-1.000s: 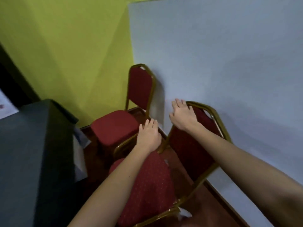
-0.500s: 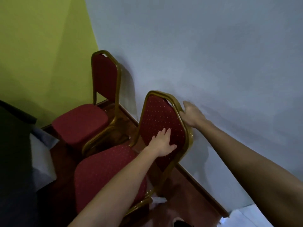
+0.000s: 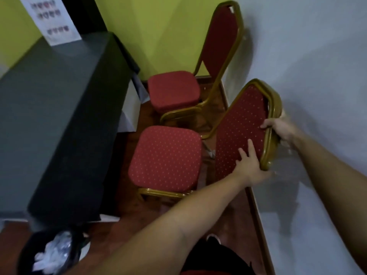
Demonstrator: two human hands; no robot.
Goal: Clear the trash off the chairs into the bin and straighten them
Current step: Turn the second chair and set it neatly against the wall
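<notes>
Two chairs: far chair point(image 3: 174, 90), near chair point(image 3: 166, 157). Right hand point(image 3: 282, 128) grips its frame, fingers hidden; left hand point(image 3: 248, 165) flat, fingers straight, on backrest. Bin point(image 3: 22, 255) cut off.

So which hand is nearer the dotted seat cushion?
Left. The left hand presses the backrest padding, beside the seat cushion; the right hand grips the gold frame farther off.

Yellow-green wall point(image 3: 158, 26) meets pale grey wall point(image 3: 307, 56) at a corner. Reddish-brown floor point(image 3: 123, 231), wood skirting point(image 3: 260, 221). Black-draped table point(image 3: 59, 116) on the left, paper sign point(image 3: 53, 18) at its far end.
</notes>
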